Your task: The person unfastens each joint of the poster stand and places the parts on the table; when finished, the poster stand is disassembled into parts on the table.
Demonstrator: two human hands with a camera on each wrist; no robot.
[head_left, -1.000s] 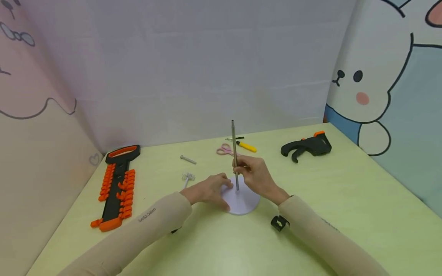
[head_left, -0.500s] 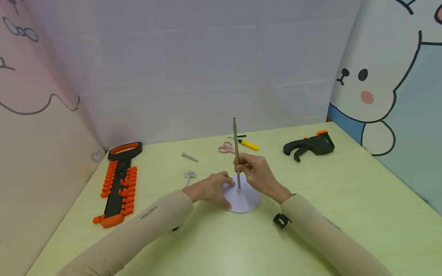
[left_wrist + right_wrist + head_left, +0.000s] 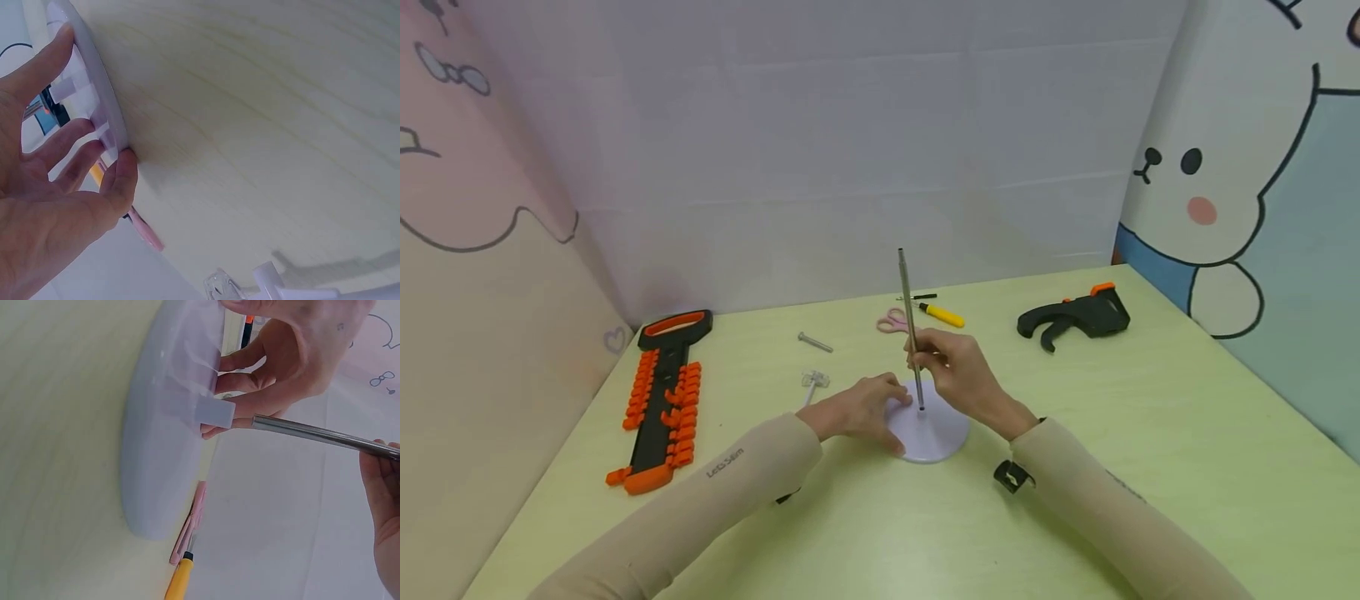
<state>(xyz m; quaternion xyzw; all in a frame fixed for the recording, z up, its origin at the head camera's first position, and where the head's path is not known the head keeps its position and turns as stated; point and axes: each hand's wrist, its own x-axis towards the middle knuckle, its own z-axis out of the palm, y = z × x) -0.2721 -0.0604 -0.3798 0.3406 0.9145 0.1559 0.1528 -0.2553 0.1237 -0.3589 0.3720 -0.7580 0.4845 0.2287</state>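
A white round base (image 3: 936,437) lies flat on the table, and a short square post (image 3: 215,412) rises from its middle. The left hand (image 3: 867,410) holds the base at its left side, with thumb and fingertips spread along the rim. Between the thumb and fingers of the right hand (image 3: 958,371) is a thin metal rod (image 3: 906,287), nearly upright with its top leaning left. In the right wrist view the rod's lower end is just apart from the post, a small gap showing between them.
Behind the hands lie pink scissors (image 3: 891,321), a yellow-handled tool (image 3: 943,316) and a metal bolt (image 3: 815,342). A white stem with a clear plastic head (image 3: 815,380) is left of the left hand. A black-and-orange rack (image 3: 658,417) and a black trigger-handled piece (image 3: 1078,317) lie farther out.
The rod's top has tipped left, and its lower end now shows as a dark tip above the post. The left hand keeps its place on the base. The head view has shifted slightly.
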